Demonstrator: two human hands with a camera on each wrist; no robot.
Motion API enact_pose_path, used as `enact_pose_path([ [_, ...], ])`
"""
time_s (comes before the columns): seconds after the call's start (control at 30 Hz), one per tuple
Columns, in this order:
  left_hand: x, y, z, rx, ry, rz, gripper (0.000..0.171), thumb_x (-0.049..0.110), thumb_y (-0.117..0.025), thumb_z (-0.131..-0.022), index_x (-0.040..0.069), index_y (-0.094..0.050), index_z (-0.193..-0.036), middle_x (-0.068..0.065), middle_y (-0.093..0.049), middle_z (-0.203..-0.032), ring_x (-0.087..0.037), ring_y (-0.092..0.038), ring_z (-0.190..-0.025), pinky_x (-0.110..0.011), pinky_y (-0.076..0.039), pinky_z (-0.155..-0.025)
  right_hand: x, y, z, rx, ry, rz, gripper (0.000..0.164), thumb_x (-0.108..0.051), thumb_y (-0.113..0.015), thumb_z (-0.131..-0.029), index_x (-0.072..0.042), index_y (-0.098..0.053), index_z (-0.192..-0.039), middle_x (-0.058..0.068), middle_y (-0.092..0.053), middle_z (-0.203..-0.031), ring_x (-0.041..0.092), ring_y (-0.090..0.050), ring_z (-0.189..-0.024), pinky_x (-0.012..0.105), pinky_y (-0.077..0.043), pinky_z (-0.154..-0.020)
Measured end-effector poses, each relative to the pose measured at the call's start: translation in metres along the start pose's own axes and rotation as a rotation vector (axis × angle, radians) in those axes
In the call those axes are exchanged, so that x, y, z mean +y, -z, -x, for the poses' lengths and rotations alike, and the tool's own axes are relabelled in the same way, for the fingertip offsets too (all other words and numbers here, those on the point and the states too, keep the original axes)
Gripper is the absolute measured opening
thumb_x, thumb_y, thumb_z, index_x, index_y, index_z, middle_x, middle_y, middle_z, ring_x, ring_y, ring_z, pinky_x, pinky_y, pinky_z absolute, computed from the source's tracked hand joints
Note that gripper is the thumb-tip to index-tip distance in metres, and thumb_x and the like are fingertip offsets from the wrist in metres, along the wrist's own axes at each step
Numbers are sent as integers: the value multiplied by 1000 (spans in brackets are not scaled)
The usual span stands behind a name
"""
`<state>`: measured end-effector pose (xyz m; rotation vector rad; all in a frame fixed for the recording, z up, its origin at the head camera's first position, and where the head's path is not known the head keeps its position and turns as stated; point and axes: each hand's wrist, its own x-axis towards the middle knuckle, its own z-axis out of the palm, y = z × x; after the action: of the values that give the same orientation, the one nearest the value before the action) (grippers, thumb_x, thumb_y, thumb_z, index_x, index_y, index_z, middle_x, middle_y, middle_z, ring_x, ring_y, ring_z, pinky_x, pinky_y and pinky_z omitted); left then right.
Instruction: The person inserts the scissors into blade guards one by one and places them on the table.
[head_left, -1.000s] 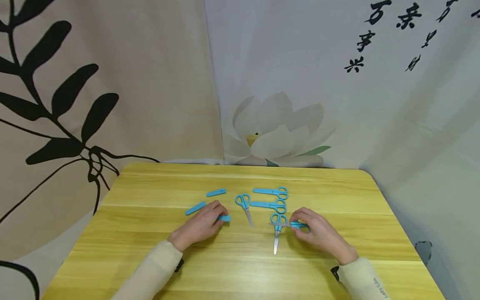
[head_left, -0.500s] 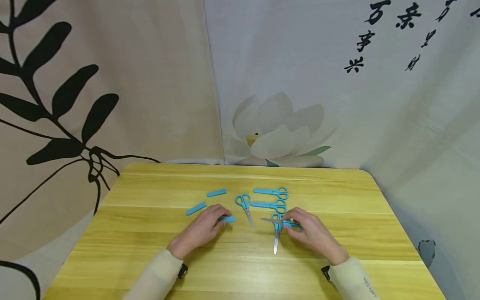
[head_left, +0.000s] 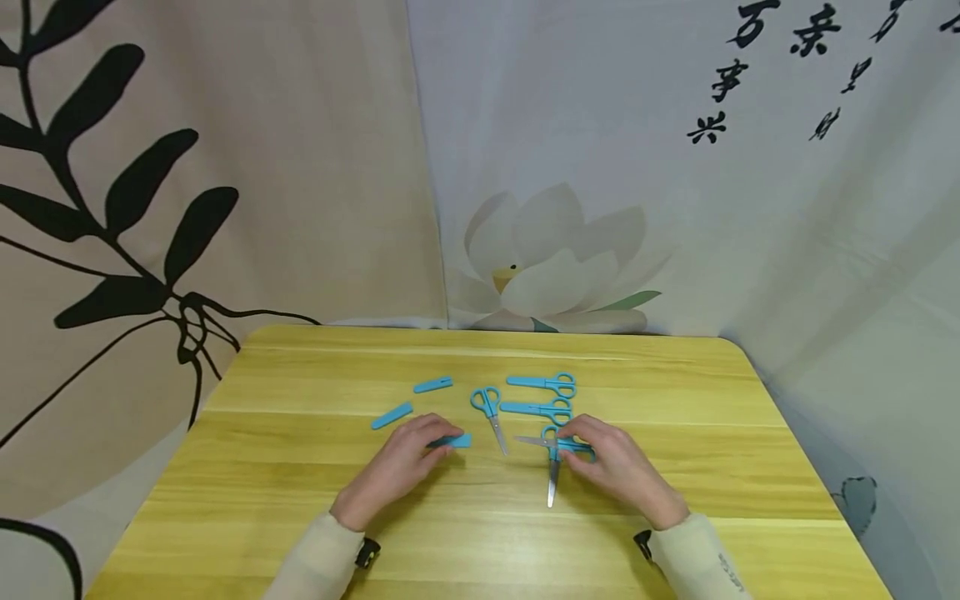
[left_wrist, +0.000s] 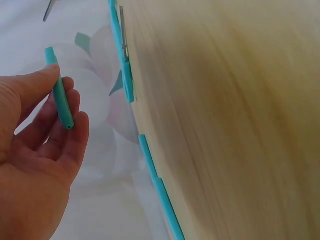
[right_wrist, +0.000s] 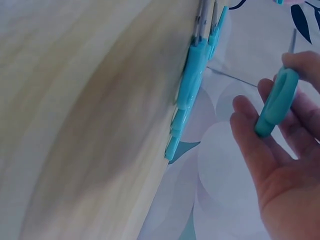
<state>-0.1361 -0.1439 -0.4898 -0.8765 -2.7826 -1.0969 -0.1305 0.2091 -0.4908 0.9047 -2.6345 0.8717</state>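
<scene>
My left hand point(head_left: 405, 457) holds a blue scissor cover point(head_left: 461, 441) between thumb and fingers; the left wrist view shows the cover point(left_wrist: 61, 97) pinched and tilted. Across from it, my right hand point(head_left: 618, 460) grips a pair of blue-handled scissors point(head_left: 576, 446), bare blade pointing left towards the cover. In the right wrist view, the scissors' handle point(right_wrist: 278, 102) lies between thumb and fingers. A gap separates blade tip and cover. Beneath the held pair, overlapped by it in the head view, lie other bare scissors point(head_left: 553, 483), blade towards the person.
Another uncovered pair of scissors point(head_left: 491, 412) lies between the hands, farther back. Two covered pairs, one at the back point(head_left: 536, 382) and one in front of it point(head_left: 528, 409), lie to its right. Two loose covers, a far one point(head_left: 432, 385) and a nearer one point(head_left: 392, 416), lie left on the wooden table point(head_left: 300, 375).
My right hand has moved left with the scissors, bringing the blade closer to the cover. My left hand has shifted slightly right with the cover. The things on the table have stayed put.
</scene>
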Motion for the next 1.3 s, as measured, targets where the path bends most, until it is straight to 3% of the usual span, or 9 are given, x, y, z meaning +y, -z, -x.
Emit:
enact_pose_path([
  [0.67,9,-8,-3,56,-21,43,27,6,-74,-96,13,-75,-122,5,-65,-116,-16,-64,-106,-33,-57,-88,-22,-10,-21,-47,-27,-1,17,-14,-81,-91,-14,-74,-107,-3,-72,-111,15,-70,-97,36,-61,-81],
  [1.03,10,-7,-2,63,-20,44,26,6,-75,-96,13,-75,-121,6,-65,-115,-14,-64,-103,-31,-57,-84,-30,-19,-29,-98,-23,27,16,-16,-81,-91,-15,-74,-106,-5,-70,-107,13,-68,-95,36,-60,-81],
  [1.3,12,-7,-2,53,-16,37,25,6,-75,-95,12,-76,-120,6,-65,-113,-14,-62,-101,-31,-57,-84,-36,-21,-35,-88,-2,67,19,-16,-83,-88,-13,-75,-105,-3,-71,-106,13,-68,-91,34,-60,-78],
])
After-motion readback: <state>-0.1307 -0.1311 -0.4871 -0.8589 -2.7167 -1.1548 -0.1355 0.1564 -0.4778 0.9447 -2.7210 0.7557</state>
